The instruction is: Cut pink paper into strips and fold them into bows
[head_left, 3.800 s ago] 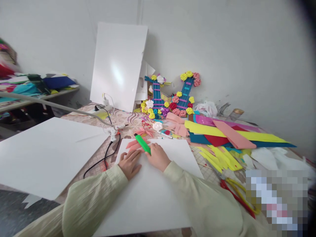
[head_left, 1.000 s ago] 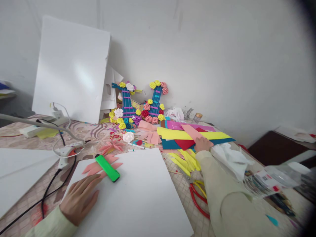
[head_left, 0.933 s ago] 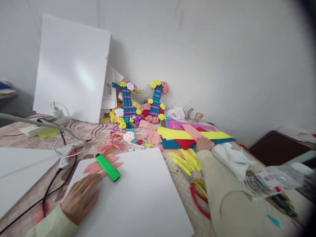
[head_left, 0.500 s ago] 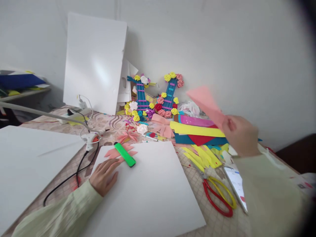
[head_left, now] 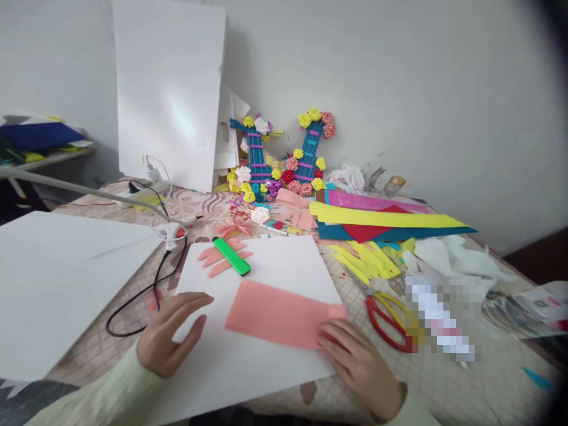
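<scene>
A rectangle of pink crepe paper (head_left: 279, 316) lies over the white board (head_left: 213, 378) in front of me. My right hand (head_left: 359, 364) has its fingers curled onto the paper's right end, the thumb hidden. Left of the paper, my left hand (head_left: 175, 331) hovers at the board's left side with thumb and fingers apart, holding nothing. Toward the board's far left corner, a green box cutter (head_left: 231, 256) rests across cut pink paper pieces (head_left: 215, 260).
Scissors with red and yellow handles (head_left: 386, 322) lie right of the board, beside yellow paper strips (head_left: 368, 260). Coloured paper sheets (head_left: 390, 216) are stacked behind. Two flower-decorated blue shapes (head_left: 308, 154) stand against the wall. A black cable (head_left: 128, 334) loops at the left.
My right hand has brought the pink paper down from the raised right side onto the board. My left hand has moved off the cut pieces toward me and opened.
</scene>
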The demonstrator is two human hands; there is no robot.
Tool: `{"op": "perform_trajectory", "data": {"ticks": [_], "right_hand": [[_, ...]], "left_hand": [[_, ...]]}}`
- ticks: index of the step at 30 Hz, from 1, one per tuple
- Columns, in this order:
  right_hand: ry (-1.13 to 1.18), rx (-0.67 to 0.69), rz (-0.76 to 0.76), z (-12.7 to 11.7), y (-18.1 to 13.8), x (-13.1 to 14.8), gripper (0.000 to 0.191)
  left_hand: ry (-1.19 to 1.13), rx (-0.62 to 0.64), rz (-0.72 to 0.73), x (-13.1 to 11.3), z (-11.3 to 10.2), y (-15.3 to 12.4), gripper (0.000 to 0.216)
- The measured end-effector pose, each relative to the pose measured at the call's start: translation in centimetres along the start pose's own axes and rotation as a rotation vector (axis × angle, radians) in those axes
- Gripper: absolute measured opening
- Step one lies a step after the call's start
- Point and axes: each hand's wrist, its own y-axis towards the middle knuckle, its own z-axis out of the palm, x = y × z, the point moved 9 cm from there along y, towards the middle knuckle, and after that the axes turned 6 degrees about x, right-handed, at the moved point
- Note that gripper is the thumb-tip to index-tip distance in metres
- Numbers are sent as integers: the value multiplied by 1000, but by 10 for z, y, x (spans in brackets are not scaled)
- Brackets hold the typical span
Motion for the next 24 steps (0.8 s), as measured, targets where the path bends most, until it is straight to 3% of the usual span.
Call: {"op": "perform_trajectory", "data": {"ticks": [4, 8, 14, 18, 24], "right_hand": [[190, -107, -19, -11, -9, -7, 31], [316, -181, 35, -17, -10, -14, 22], [352, -132, 75, -22, -5, -14, 16], [408, -201, 93, -28, -6, -18, 18], [436, -247, 152, -33, -6, -25, 12]], "left_hand": [[-2, 223, 93, -30, 35, -2, 40], [-52, 368, 234, -45, 60, -2, 20], [-128, 387, 255, -52, 57, -1, 14], [-102, 405, 236, -56, 57, -5, 19], [-201, 311, 207, -56, 41, 0, 19]]}}
